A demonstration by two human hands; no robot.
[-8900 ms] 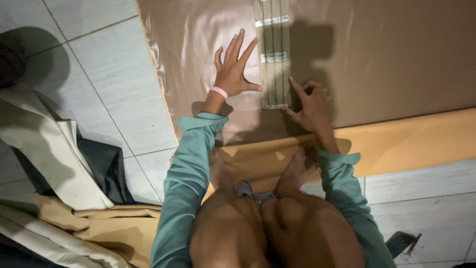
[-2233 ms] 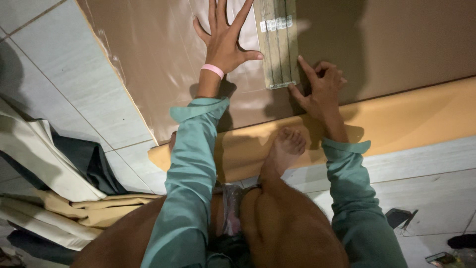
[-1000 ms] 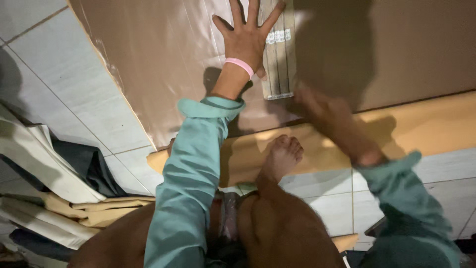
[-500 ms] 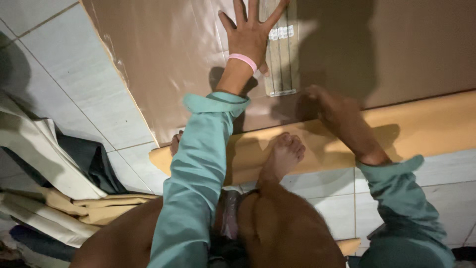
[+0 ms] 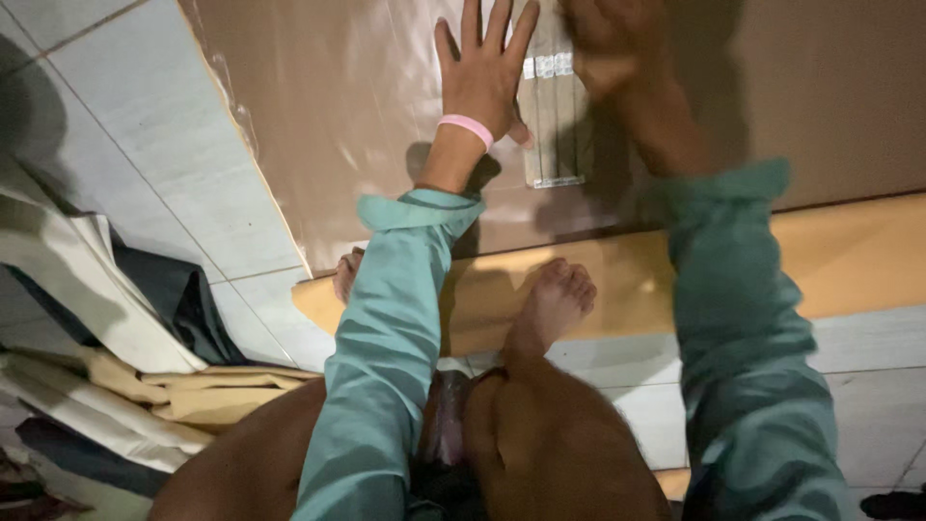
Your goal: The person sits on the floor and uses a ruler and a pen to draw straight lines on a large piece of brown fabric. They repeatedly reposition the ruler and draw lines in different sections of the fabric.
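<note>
A shiny beige-brown cloth (image 5: 338, 125) lies spread on the tiled floor. A clear plastic ruler (image 5: 555, 116) rests on it near the top. My left hand (image 5: 482, 72), with a pink band at the wrist, presses flat on the cloth beside the ruler's left edge, fingers spread. My right hand (image 5: 612, 43) is blurred and lies over the ruler's upper part, fingers apart; I cannot tell if it grips anything. Both arms wear teal sleeves.
An orange-tan cloth (image 5: 849, 256) lies under the shiny one along its near edge. My bare foot (image 5: 555, 304) rests on it. Folded cream, tan and dark fabrics (image 5: 116, 338) are piled at the left on the white tiles (image 5: 116, 125).
My right hand has moved up from the cloth's near edge to the top of the ruler. My left hand stays flat beside the ruler.
</note>
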